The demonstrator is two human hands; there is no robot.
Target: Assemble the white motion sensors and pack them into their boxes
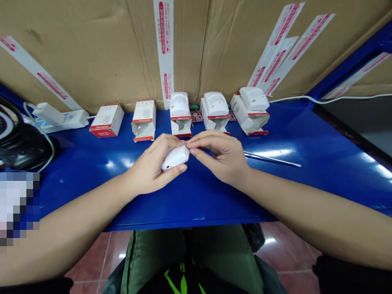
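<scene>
Brown, creased cardboard (107, 49) stands behind everything, crossed by white tape (163, 53) printed in red: one strip at left, one upright in the middle, several overlapping at right. Before it spreads one glossy blue table (196, 208), smooth and reflecting light in streaks. One rounded black object (27, 143) and one white power strip (72, 119) take up the left end.

Two bare hands meet at mid-table. The left hand (154, 163) grips one white plastic unit (176, 157), curved and smooth, near the table's front edge. The right hand (225, 155) has its fingertips bunched against the unit's end; whether they pinch something small, I cannot tell.

Beyond the hands stand five small cardboard boxes (105, 132), white with red ends, in a row; four have their near ends open. Three white units (216, 103) like the held one rest on the three rightmost boxes, making four in all. One slim, shiny metal rod (272, 159) lies at right, partly hidden by the right hand. Red circuit boards (197, 116) show between boxes, mostly blocked, so their count is uncertain.
</scene>
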